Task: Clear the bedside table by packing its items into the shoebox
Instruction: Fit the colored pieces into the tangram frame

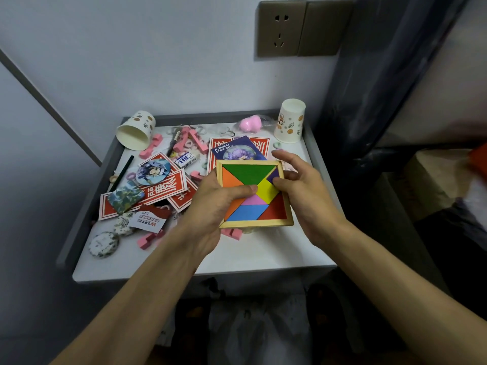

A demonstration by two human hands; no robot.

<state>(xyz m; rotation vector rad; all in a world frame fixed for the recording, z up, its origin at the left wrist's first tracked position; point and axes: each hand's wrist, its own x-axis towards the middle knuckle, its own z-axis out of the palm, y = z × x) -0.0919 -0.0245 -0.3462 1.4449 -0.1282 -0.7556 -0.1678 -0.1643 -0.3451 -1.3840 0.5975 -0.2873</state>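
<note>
The wooden puzzle tray sits level between both hands, over the bedside table; the left hand grips its left edge, thumb on top; the right hand holds the right edge, thumb on the purple piece; no shoebox in view.

A person's left hand and right hand are showing uncovered, fingers and knuckles bare, with a short, plain thumbnail catching the light on the left. The left forearm and right forearm are showing bare all the way from the wrists to the lower edge of the view, slim and smooth in outline. The room's dim, cool light is falling across both arms and leaving their outer edges in soft shadow.
</note>
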